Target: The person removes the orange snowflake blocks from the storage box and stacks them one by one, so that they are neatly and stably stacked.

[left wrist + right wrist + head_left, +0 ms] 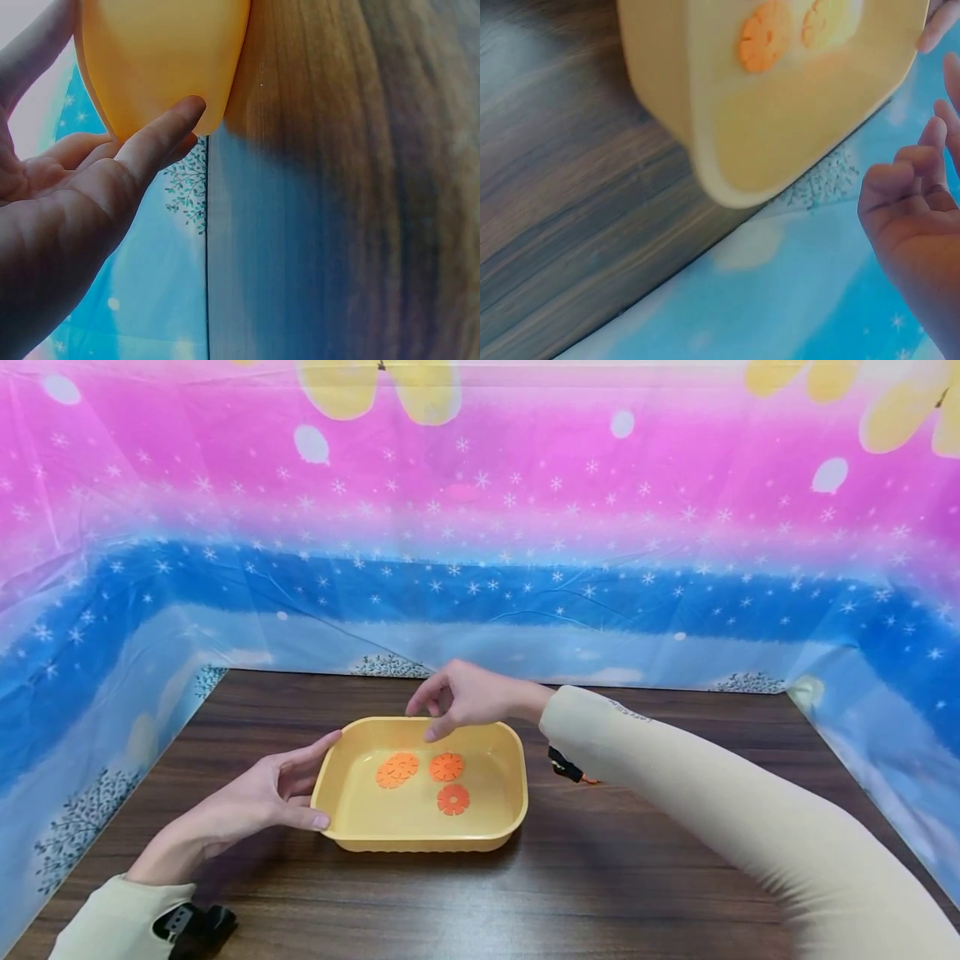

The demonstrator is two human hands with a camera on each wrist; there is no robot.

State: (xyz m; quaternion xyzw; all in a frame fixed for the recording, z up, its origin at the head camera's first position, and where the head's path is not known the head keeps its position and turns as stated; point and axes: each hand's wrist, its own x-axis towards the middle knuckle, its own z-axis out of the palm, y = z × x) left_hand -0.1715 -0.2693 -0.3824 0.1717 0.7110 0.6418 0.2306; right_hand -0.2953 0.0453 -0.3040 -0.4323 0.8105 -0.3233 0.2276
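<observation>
A yellow plastic tray [420, 842] sits on the dark wooden table [615, 868], with several orange flower-shaped discs [446, 767] lying flat inside it. My left hand [303, 781] touches the tray's left end, its thumb against the near-left corner and its index finger at the rim. The left wrist view shows that thumb [161, 135] on the tray's outer wall [161, 52]. Just above the far rim hovers my right hand [423, 722], fingers loosely bent and holding nothing. In the right wrist view, the right hand [922, 187] is apart from the tray [780, 142] and two discs [763, 45] show.
A pink and blue snowflake-print sheet [480, 593] walls the table at the back and both sides. Bare wood lies in front of and to the right of the tray. Small black wrist devices [566, 766] sit on both sleeves.
</observation>
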